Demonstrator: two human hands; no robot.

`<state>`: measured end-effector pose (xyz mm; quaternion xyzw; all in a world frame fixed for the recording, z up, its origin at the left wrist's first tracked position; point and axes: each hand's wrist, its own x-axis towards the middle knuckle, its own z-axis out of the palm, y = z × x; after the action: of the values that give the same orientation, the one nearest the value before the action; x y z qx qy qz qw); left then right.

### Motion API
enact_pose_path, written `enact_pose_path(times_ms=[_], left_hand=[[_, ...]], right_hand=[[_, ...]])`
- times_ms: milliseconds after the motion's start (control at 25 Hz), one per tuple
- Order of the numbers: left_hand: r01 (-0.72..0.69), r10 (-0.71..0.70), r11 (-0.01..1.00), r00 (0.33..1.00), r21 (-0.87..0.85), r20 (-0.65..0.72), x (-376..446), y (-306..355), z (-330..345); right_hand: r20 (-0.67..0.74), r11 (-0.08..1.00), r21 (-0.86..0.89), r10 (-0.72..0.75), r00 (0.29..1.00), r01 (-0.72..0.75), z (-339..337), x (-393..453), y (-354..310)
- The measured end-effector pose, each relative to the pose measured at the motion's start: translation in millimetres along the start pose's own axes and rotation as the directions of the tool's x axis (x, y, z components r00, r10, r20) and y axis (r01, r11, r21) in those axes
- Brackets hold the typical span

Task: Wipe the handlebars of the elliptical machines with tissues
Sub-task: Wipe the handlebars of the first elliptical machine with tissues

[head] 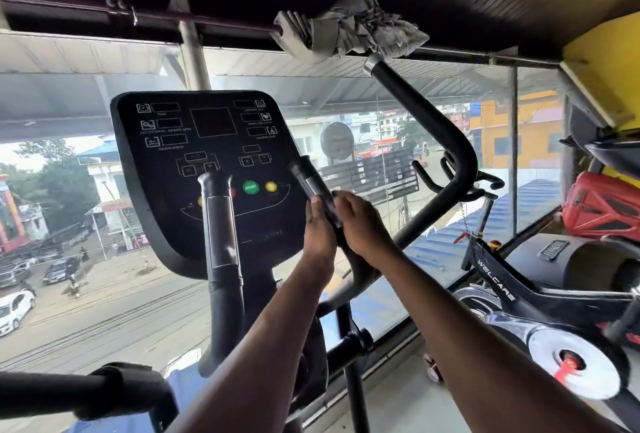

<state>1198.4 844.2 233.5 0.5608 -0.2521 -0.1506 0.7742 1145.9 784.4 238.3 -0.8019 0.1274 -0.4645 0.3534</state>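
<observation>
Left hand (318, 228): I am pressing it, fingers straight, against the left side of the right inner handlebar (313, 186).
Right hand (360, 221): I am wrapping its fingers around the same handlebar, just below the metal sensor strip.
Tissue: I cannot tell whether either hand is holding one.
Left inner handlebar (220, 224): standing upright before the console (207, 162), untouched.
Cloth (353, 28): lying bunched on the overhead rail.

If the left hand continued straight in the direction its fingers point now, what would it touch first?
The left hand points upward along the right inner handlebar grip; continuing, it would probably slide up that grip, then meet the console edge, though depth is unclear.
</observation>
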Motion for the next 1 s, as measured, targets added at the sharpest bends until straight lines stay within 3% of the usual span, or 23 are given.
enact_pose_path(times_ms=[120,360,480,600,680,720,800,880,1000], left_hand=[[-0.017,0.014,0.997,0.999,0.072,0.033,-1.3,2.7,-7.7],[-0.041,0.041,0.999,0.999,0.011,0.003,20.0,30.4,-13.8],[-0.103,0.103,0.995,0.994,0.01,0.026,21.4,28.4,-7.1],[-0.058,0.065,0.997,0.987,-0.055,0.144,28.2,20.1,-10.2],[0.0,0.038,0.961,0.99,-0.277,0.132,35.3,22.8,-11.3],[0.017,0.023,0.947,0.992,-0.321,0.121,36.0,21.5,-9.5],[0.039,-0.024,0.975,0.997,-0.217,0.068,36.4,16.8,-7.3],[0.091,-0.081,0.981,0.995,-0.174,0.064,43.9,7.7,-12.8],[0.03,-0.023,0.989,0.999,-0.144,0.047,39.3,14.0,-13.7]], right_hand=[[0.046,0.991,-0.021,-0.134,0.99,0.135,14.3,32.2,-32.4],[0.077,0.983,-0.162,0.097,0.992,-0.083,8.6,25.1,-8.3],[-0.027,0.988,-0.141,-0.07,0.997,0.065,14.5,39.7,-32.7],[0.057,0.953,-0.238,-0.18,0.982,0.189,25.5,44.4,-48.4],[0.161,0.965,-0.233,-0.08,0.984,0.116,20.7,51.5,-39.1],[0.22,0.989,-0.147,0.004,0.975,0.029,13.5,51.9,-35.6],[0.27,0.998,-0.001,0.068,0.96,-0.07,6.4,49.0,-30.6],[0.182,0.998,-0.056,0.043,0.982,-0.033,11.8,38.4,-30.2],[-0.062,0.948,-0.311,-0.092,0.994,0.068,22.2,2.6,-4.1]])
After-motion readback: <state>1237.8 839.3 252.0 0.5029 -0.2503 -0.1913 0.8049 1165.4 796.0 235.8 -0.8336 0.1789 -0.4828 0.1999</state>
